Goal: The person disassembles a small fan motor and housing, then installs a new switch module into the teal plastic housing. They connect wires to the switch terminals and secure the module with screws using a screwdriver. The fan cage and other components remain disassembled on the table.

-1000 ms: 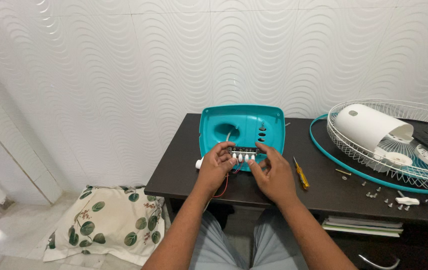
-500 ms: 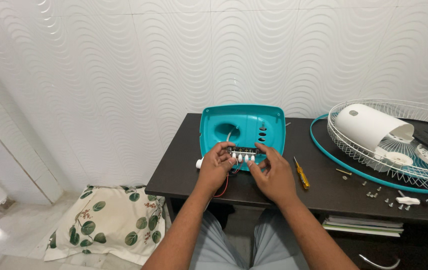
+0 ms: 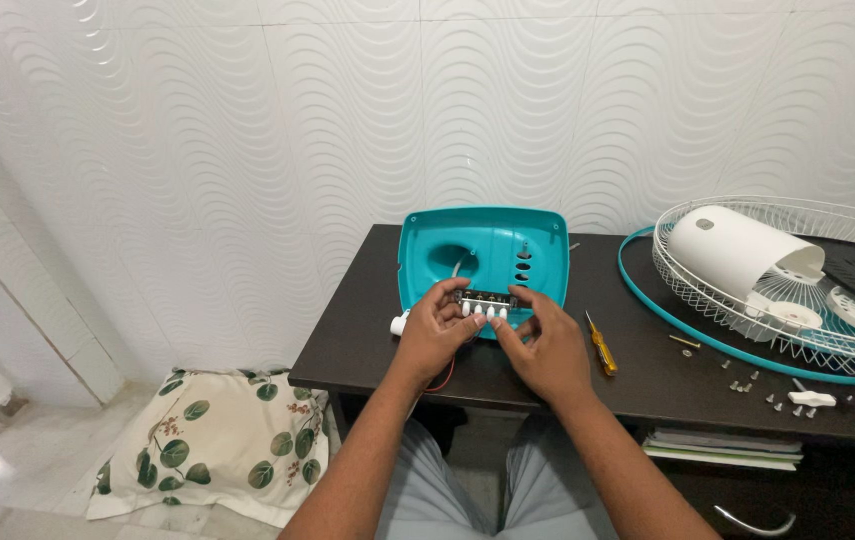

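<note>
Holding the push-button switch block (image 3: 486,304) between both hands, I have it just in front of the teal fan base (image 3: 483,250) on the dark table (image 3: 368,335); my left hand (image 3: 435,333) pinches its left end, my right hand (image 3: 545,350) its right end; red wire (image 3: 445,372) trails below; I judge this the switch-fitting step, calling for careful alignment with the base's slots; a yellow screwdriver (image 3: 601,350) lies right, screws (image 3: 763,392) beyond, white fan grille (image 3: 798,270) at far right.
</note>
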